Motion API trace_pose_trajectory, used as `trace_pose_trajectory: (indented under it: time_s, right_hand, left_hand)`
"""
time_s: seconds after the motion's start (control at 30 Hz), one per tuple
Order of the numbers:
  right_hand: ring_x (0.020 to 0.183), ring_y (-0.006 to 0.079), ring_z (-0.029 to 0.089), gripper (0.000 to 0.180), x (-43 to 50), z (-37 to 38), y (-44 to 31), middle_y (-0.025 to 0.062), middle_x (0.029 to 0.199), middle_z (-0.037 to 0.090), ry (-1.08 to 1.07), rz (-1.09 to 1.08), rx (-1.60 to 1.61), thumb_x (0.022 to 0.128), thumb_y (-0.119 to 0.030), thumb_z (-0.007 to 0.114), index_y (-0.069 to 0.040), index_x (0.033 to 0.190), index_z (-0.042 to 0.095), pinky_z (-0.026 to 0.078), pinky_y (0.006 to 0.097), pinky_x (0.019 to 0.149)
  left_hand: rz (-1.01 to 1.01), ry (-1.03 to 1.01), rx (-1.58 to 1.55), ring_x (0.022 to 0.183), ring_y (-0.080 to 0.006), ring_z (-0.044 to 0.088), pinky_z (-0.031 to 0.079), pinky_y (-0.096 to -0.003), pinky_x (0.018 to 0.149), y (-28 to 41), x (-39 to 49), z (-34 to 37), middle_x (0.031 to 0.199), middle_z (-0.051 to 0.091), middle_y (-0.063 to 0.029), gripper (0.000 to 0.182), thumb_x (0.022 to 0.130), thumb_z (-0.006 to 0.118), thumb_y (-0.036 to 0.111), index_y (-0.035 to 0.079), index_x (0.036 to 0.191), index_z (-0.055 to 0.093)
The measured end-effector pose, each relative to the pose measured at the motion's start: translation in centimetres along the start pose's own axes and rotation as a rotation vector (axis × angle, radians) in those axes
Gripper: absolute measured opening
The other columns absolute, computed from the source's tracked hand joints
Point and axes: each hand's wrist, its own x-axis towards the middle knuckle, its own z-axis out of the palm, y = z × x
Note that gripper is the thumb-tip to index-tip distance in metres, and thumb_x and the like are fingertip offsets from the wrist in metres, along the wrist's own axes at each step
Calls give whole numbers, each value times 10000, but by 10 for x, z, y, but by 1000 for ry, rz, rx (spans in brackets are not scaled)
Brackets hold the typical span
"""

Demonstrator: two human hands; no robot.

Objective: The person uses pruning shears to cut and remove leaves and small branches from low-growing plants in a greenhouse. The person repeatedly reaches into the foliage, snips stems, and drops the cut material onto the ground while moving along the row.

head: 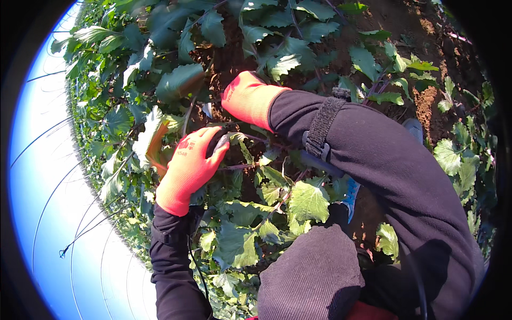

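My left hand [191,162], in an orange knit glove with a dark coated palm, reaches in among leafy plants. Its thumb and forefinger curve beside a green leaf [237,138] and a purplish stem [236,166]; whether the fingers grip anything is hidden. Higher in the view, my right hand [249,98] is curled in a matching glove close to the soil, its back towards me and its fingertips out of sight. Just left of it shows a small pale, flat piece [207,110], possibly a blade. I cannot tell whether the right hand holds it.
Broad toothed leaves [308,202] grow between my hands and my corduroy-covered knee [312,272]. Brown soil [428,106] runs along the right, with more plants beyond. A blue shoe [351,196] shows under my right arm. Thin curved wires or rods [44,74] stand out against the sky.
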Motion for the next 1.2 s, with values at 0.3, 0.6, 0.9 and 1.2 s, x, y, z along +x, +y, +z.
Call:
trace_pose_trajectory:
  time_s: [0.3,0.6,0.9,1.2]
  right_hand:
    - [916,223,674,231,-15,-46,0,56,972,701,-14,-99,-215,785,-175,644,-99,994,707,543,373,652]
    - [938,253,660,317,50,25,-27,79,966,687,191,-121,26,891,-208,475,-111,1163,604,522,378,715]
    - [986,269,648,308,18,6,-2,116,1060,666,-164,-45,-46,815,-166,572,-127,1110,650,531,381,773]
    - [966,279,633,352,-38,-49,22,88,1021,662,-9,-22,99,763,-193,611,-185,1111,659,517,386,817]
  left_hand:
    - [48,-37,36,905,-305,613,477,-373,803,-11,-22,6,966,655,-140,267,836,653,207,41,1045,645]
    - [161,-65,20,846,-317,607,473,-401,764,1,-18,7,886,641,-127,236,844,624,264,50,942,645]
    - [114,-85,43,895,-305,617,473,-387,788,-9,-28,6,931,664,-122,230,864,595,229,29,961,654]
    - [161,21,10,851,-290,623,486,-396,770,-14,-31,12,860,631,-117,244,868,593,295,60,917,638]
